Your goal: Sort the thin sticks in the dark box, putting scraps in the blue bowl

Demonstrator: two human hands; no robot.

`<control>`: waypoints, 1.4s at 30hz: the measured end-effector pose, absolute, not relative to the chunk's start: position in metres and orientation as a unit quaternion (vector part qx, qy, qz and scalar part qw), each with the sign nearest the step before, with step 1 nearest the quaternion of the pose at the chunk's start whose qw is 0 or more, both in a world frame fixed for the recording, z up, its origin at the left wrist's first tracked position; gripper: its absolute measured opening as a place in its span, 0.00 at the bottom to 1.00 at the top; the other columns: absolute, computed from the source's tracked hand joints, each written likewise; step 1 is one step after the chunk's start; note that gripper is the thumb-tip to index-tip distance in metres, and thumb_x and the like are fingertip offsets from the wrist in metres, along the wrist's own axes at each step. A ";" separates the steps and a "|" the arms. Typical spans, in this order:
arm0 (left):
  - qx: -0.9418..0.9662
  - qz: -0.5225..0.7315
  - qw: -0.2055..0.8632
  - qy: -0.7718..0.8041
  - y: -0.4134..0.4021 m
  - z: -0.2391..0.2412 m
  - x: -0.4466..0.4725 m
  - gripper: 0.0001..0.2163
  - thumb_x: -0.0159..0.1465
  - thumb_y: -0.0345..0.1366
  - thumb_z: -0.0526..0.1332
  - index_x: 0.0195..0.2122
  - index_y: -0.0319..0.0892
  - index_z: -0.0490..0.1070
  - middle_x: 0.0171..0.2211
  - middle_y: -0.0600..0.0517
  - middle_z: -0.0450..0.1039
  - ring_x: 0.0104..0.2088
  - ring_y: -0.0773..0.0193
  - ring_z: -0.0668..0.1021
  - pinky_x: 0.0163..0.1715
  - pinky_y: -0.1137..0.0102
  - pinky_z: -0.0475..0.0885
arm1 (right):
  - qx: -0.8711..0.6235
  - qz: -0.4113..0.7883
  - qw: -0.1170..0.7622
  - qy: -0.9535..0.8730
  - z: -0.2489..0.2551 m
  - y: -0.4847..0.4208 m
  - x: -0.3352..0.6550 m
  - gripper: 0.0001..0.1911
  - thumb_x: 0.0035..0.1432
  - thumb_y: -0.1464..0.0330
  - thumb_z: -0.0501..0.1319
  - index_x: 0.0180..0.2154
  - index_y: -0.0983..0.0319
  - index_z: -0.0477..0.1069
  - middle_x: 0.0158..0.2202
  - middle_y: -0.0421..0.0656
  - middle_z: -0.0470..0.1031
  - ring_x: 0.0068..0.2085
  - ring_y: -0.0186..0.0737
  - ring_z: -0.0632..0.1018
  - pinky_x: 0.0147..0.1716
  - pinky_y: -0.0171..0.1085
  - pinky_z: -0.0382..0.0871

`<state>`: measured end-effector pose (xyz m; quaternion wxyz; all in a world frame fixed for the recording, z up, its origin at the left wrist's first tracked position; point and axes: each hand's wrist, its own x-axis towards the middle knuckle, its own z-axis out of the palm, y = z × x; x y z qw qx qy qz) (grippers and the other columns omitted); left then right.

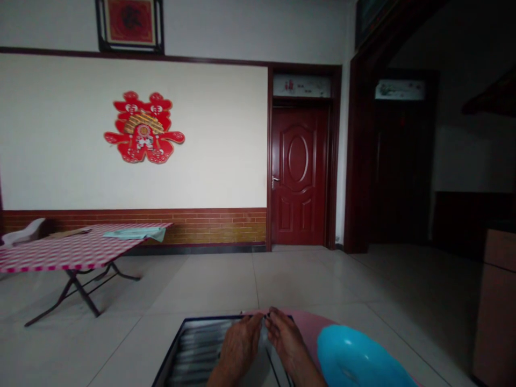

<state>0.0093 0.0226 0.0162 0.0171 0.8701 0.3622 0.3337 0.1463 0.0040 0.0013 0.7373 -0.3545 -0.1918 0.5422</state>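
Note:
Low in the head view, my left hand [238,346] is over a shallow dark-rimmed tray [171,349]. Its thumb and fingers are pinched together at the tray's far side. My right hand [287,344] is closed in a similar pinch right beside it, fingertips almost meeting the left ones. A tiny dark bit shows between the fingertips, too small to name. Several long grey strips [197,349] lie side by side in the tray's left part, blurred. Below the hands runs a thin dark line [273,366], and I cannot tell whether it is a rod or an edge.
A shiny blue rounded thing [358,357], perhaps an upturned basin, sits right of the tray on a pink surface [310,325]. At left stands a folding table [68,250] with a checked cover and a pale green cloth [135,233]. A brown cabinet [497,306] borders the right.

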 end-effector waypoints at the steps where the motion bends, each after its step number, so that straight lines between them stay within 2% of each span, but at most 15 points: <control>1: 0.873 0.330 0.019 0.359 0.023 0.016 0.010 0.16 0.67 0.30 0.50 0.51 0.48 0.72 0.41 0.49 0.80 0.39 0.63 0.82 0.39 0.75 0.74 | -0.364 0.535 0.737 -0.197 0.001 0.003 0.145 0.22 0.26 0.61 0.76 0.28 0.61 0.75 0.28 0.41 0.79 0.30 0.37 0.77 0.27 0.32 0.68; 5: 0.871 0.336 0.002 0.359 0.027 0.010 0.009 0.16 0.67 0.31 0.50 0.52 0.47 0.72 0.44 0.48 0.79 0.41 0.62 0.81 0.41 0.72 0.75 | -0.466 0.446 0.720 -0.256 0.009 -0.002 0.146 0.22 0.36 0.57 0.70 0.34 0.62 0.75 0.29 0.42 0.79 0.31 0.39 0.78 0.26 0.32 0.68; 8: 0.865 0.346 -0.001 0.363 0.033 0.003 0.007 0.16 0.68 0.34 0.49 0.52 0.46 0.72 0.46 0.47 0.79 0.42 0.60 0.81 0.43 0.68 0.75 | -0.605 0.265 0.635 -0.401 0.022 -0.010 0.171 0.19 0.51 0.57 0.58 0.39 0.63 0.76 0.28 0.42 0.78 0.30 0.38 0.77 0.25 0.33 0.67; 10: 0.869 0.338 0.009 0.362 0.035 0.001 0.006 0.16 0.68 0.34 0.49 0.52 0.46 0.72 0.45 0.47 0.79 0.42 0.60 0.81 0.44 0.66 0.75 | -0.646 0.209 0.593 -0.433 0.030 -0.023 0.201 0.13 0.50 0.61 0.57 0.33 0.61 0.77 0.25 0.41 0.78 0.29 0.40 0.76 0.28 0.35 0.68; 12: 0.872 0.330 0.012 0.362 0.036 0.000 0.006 0.17 0.68 0.34 0.49 0.52 0.46 0.72 0.46 0.47 0.79 0.42 0.59 0.81 0.45 0.65 0.75 | -0.676 0.167 0.552 -0.459 0.032 -0.043 0.236 0.06 0.46 0.67 0.60 0.24 0.59 0.76 0.25 0.40 0.78 0.33 0.42 0.76 0.35 0.36 0.68; 16: 0.871 0.329 0.014 0.364 0.035 0.002 0.008 0.17 0.68 0.35 0.49 0.53 0.45 0.72 0.46 0.46 0.79 0.43 0.59 0.81 0.45 0.65 0.74 | -0.735 0.106 0.466 -0.482 0.016 -0.088 0.297 0.08 0.41 0.75 0.60 0.16 0.58 0.70 0.22 0.42 0.76 0.33 0.45 0.75 0.42 0.40 0.64; 19: 0.874 0.322 0.008 0.363 0.033 0.003 0.008 0.16 0.69 0.35 0.49 0.53 0.46 0.72 0.45 0.47 0.79 0.42 0.59 0.81 0.44 0.66 0.75 | -0.764 0.059 0.398 -0.503 -0.001 -0.105 0.319 0.09 0.45 0.75 0.58 0.19 0.59 0.72 0.26 0.45 0.77 0.36 0.48 0.76 0.43 0.41 0.64; 23: 0.879 0.324 -0.005 0.350 0.034 0.001 0.007 0.16 0.68 0.33 0.50 0.53 0.45 0.72 0.45 0.46 0.79 0.41 0.59 0.81 0.42 0.67 0.75 | -0.773 -0.017 0.252 -0.583 -0.015 -0.107 0.317 0.12 0.52 0.74 0.55 0.32 0.60 0.78 0.37 0.50 0.79 0.40 0.47 0.77 0.44 0.39 0.65; 28: 0.879 0.331 -0.020 0.343 0.035 -0.002 0.005 0.16 0.69 0.33 0.50 0.53 0.45 0.71 0.42 0.46 0.80 0.39 0.59 0.82 0.40 0.68 0.75 | -0.771 0.001 0.189 -0.608 -0.016 -0.106 0.302 0.13 0.49 0.77 0.56 0.34 0.62 0.78 0.38 0.51 0.80 0.41 0.49 0.77 0.41 0.38 0.65; 30: 0.878 0.333 -0.022 0.342 0.034 -0.003 0.006 0.16 0.69 0.34 0.50 0.53 0.45 0.71 0.41 0.46 0.80 0.39 0.59 0.82 0.39 0.68 0.75 | -0.771 0.007 0.196 -0.606 -0.011 -0.104 0.300 0.13 0.48 0.78 0.56 0.32 0.62 0.77 0.37 0.51 0.80 0.40 0.49 0.77 0.40 0.39 0.65; 32: 0.878 0.339 -0.020 0.338 0.034 -0.004 0.007 0.16 0.69 0.34 0.50 0.53 0.46 0.72 0.40 0.47 0.80 0.38 0.59 0.82 0.39 0.68 0.76 | -0.764 0.018 0.242 -0.597 0.000 -0.099 0.297 0.11 0.48 0.77 0.56 0.29 0.62 0.76 0.35 0.49 0.80 0.39 0.48 0.77 0.41 0.40 0.65; 34: 0.875 0.351 -0.027 0.332 0.034 -0.004 0.009 0.16 0.69 0.34 0.49 0.52 0.45 0.72 0.39 0.47 0.80 0.37 0.60 0.82 0.37 0.69 0.76 | -0.737 0.062 0.326 -0.588 0.016 -0.087 0.288 0.09 0.48 0.74 0.56 0.28 0.61 0.75 0.33 0.47 0.79 0.38 0.46 0.76 0.42 0.40 0.65; 36: 0.872 0.363 -0.039 0.327 0.035 -0.005 0.010 0.16 0.69 0.34 0.49 0.51 0.45 0.72 0.39 0.46 0.80 0.36 0.59 0.82 0.36 0.69 0.76 | -0.682 0.165 0.429 -0.569 0.034 -0.070 0.269 0.07 0.49 0.69 0.58 0.28 0.61 0.74 0.30 0.44 0.78 0.36 0.43 0.76 0.40 0.39 0.66; 39: 0.866 0.379 -0.038 0.323 0.034 -0.006 0.012 0.15 0.69 0.34 0.49 0.52 0.45 0.71 0.39 0.46 0.80 0.37 0.59 0.82 0.36 0.69 0.77 | -0.577 0.371 0.566 -0.457 0.051 -0.044 0.227 0.14 0.46 0.59 0.63 0.34 0.61 0.75 0.26 0.40 0.76 0.30 0.39 0.75 0.30 0.36 0.65; 42: 0.858 0.400 -0.024 0.320 0.033 -0.004 0.012 0.15 0.69 0.33 0.49 0.52 0.45 0.70 0.41 0.46 0.80 0.39 0.61 0.82 0.40 0.70 0.76 | -0.475 0.486 0.658 -0.324 0.052 -0.022 0.183 0.26 0.34 0.57 0.72 0.37 0.60 0.74 0.27 0.39 0.77 0.31 0.38 0.76 0.29 0.34 0.65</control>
